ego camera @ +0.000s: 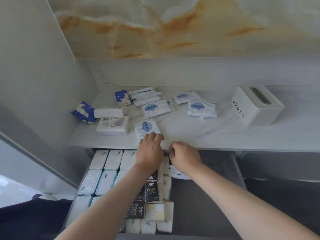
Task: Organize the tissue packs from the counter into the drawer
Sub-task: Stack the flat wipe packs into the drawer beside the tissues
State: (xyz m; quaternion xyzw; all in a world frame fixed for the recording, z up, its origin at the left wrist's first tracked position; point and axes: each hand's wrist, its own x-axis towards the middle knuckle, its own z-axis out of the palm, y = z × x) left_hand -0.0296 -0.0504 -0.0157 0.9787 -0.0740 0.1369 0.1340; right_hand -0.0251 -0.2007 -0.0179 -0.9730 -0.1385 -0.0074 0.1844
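Note:
On the white counter [216,135], several tissue packs lie scattered: white ones with blue cloud prints [201,110], two dark blue packs [83,112] and a white boxed pack [112,125]. My left hand [150,149] reaches over the counter's front edge, its fingers curled onto the near end of one cloud-print pack [146,127]. My right hand [185,156] hovers palm down at the counter edge with loosely bent fingers and nothing visible in it. Just below it a white pack [179,174] lies in the open drawer [207,196], whose left half holds rows of white and black packs [151,191].
A white tissue box holder [256,106] lettered UEOFU stands at the counter's right. A grey wall panel [43,84] closes off the left side. The drawer's right half shows bare dark floor. A dark cloth [31,213] lies at lower left.

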